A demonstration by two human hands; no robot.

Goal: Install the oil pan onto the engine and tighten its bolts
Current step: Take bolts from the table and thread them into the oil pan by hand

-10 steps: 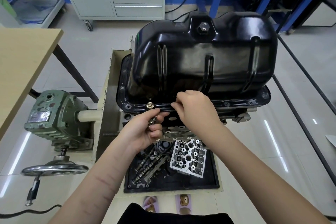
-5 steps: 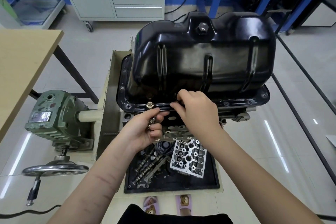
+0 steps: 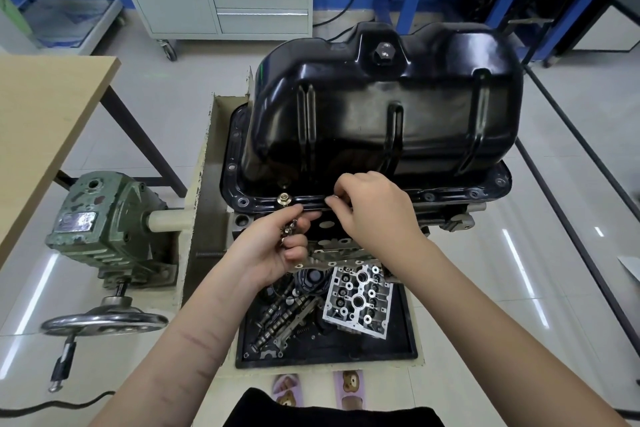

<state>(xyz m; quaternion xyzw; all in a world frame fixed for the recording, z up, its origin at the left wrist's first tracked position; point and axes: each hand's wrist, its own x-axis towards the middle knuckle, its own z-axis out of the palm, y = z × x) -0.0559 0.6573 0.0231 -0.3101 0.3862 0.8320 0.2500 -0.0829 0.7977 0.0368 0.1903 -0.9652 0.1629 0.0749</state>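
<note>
Black and glossy, the oil pan (image 3: 388,107) sits upside down on the engine (image 3: 446,215), just above both hands; the right hand (image 3: 374,215) pinches a bolt (image 3: 333,198) at the pan's near flange; the left hand (image 3: 277,246), just below, is curled round spare bolts (image 3: 289,229); a brass-coloured bolt (image 3: 284,198) stands in the flange beside them; ribs run down the pan's wall.
</note>
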